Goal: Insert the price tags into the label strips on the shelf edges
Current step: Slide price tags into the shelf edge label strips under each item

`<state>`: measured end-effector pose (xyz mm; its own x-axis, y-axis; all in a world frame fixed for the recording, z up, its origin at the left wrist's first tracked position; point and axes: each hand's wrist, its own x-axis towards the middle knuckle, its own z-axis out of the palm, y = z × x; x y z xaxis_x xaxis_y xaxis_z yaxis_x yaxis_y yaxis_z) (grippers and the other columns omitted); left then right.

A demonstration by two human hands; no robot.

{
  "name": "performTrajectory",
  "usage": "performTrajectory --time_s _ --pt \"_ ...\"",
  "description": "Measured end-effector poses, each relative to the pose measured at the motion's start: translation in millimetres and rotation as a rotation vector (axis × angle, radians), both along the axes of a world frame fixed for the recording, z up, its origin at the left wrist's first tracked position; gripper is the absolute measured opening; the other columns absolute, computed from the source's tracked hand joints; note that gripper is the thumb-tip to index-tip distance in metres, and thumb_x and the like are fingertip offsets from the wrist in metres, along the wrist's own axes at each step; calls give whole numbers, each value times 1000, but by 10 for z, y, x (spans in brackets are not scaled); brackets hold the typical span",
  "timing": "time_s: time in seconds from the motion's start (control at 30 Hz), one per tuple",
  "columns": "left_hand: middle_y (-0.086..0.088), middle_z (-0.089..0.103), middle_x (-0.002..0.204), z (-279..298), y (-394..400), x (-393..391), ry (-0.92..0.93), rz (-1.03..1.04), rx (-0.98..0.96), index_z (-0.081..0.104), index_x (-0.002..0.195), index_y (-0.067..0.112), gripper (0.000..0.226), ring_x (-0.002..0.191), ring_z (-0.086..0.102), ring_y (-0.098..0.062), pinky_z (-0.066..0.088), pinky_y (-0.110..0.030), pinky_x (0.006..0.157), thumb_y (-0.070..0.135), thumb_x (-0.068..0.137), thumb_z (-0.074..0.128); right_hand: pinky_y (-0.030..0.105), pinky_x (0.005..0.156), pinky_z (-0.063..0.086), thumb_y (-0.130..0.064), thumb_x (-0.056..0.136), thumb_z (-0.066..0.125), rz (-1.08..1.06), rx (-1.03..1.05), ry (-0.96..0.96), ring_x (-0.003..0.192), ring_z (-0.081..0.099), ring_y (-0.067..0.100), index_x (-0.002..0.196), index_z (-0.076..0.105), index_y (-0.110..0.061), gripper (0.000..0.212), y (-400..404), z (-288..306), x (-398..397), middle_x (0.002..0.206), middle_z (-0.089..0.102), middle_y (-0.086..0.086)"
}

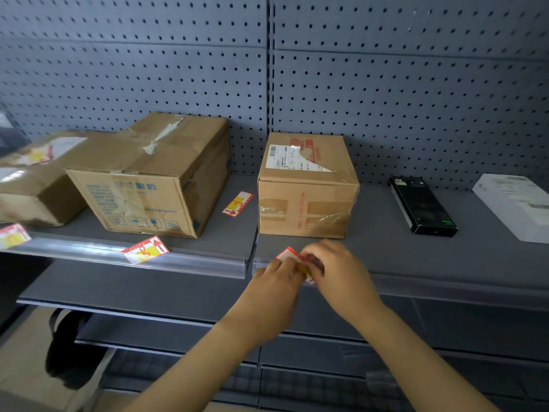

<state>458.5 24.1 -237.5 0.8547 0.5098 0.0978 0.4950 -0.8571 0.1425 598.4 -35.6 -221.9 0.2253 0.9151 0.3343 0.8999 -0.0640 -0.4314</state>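
A red, white and yellow price tag (289, 255) is at the clear label strip (445, 288) on the right shelf's front edge. My left hand (274, 288) and my right hand (335, 270) both pinch it, and my fingers cover most of it. Another tag (145, 250) sits tilted in the left shelf's label strip (202, 260). A third tag (13, 236) sticks up from that strip at the far left. One loose tag (237, 203) lies flat on the shelf between two boxes.
Two large cardboard boxes (154, 176) stand on the left shelf (228, 233), a smaller cardboard box (307, 185) just behind my hands. Further right lie a black flat device (421, 205) and a white box (517, 205). Grey pegboard (386, 84) backs the shelves; lower shelves run below.
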Motion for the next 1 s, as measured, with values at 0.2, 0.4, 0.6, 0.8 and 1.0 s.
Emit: performTrajectory --time_s 0.2,0.4,0.6,0.8,1.0 --pt "-6 40 138 52 -15 -38 22 -1 30 43 133 18 44 121 44 -27 40 -40 99 13 90 48 31 73 51 -18 89 58 -2 -29 -5 94 55 12 99 60 -25 12 -63 27 19 99 61 -6" --pt "-2 48 133 159 -6 -45 17 6 70 49 128 21 39 116 49 -24 38 -37 99 15 90 46 28 80 47 -13 89 56 -37 -30 -43 104 55 14 111 60 -20 23 -180 115 90 110 61 -4" --pt "0 54 124 336 -72 106 -54 -20 67 53 123 23 31 114 51 -20 40 -31 93 22 93 47 29 85 46 -13 88 57 -59 -31 -82 105 53 16 111 60 -20 25 -352 264 179 112 60 -4" --pt "-2 63 108 432 -187 481 -120 -126 88 62 113 21 25 101 61 -25 48 -36 82 24 89 54 34 88 44 -15 91 54 -125 -76 -116 107 51 22 115 59 -17 25 -635 402 376 115 60 3" --pt "5 65 73 423 -256 840 -113 -253 141 69 83 26 21 64 66 -18 52 -30 51 28 65 61 36 85 42 -13 90 52 -205 -126 -119 105 50 25 112 59 -13 22 -919 435 578 113 59 8"
